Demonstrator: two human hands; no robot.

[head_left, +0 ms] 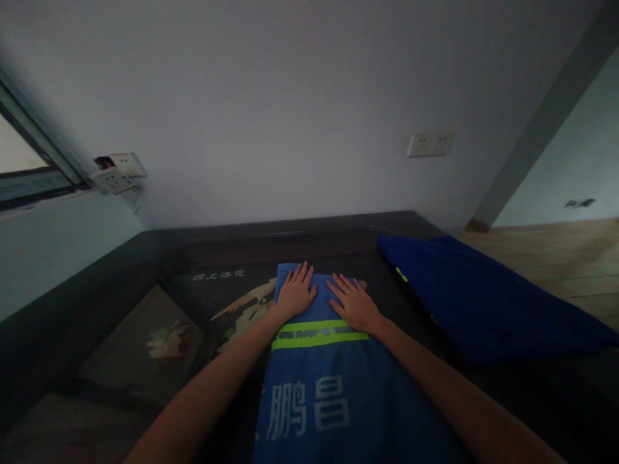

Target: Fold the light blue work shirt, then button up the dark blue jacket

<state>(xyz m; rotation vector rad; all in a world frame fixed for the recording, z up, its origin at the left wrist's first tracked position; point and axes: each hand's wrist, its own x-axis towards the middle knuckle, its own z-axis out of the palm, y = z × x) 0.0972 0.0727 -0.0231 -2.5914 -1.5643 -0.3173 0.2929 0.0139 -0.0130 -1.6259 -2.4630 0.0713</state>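
A blue work jacket (319, 364) with a yellow-green reflective stripe and white printed characters lies folded lengthwise on the dark tabletop (367, 254). My left hand (296, 291) rests flat on its upper left part, fingers spread and pointing away from me. On the upper right part lies my right hand (355, 303), palm down with the fingers apart. Both hands press on the cloth just beyond the stripe, with a strip of blue fabric showing between them. The near end of the jacket runs out of view at the bottom.
A darker blue folded garment (464, 290) lies at the table's right side, overhanging its edge. Wall sockets (430, 144) sit above the far edge, and another socket group (118, 173) is at the left corner near a window (29, 151). Wooden flooring (561, 254) shows at right.
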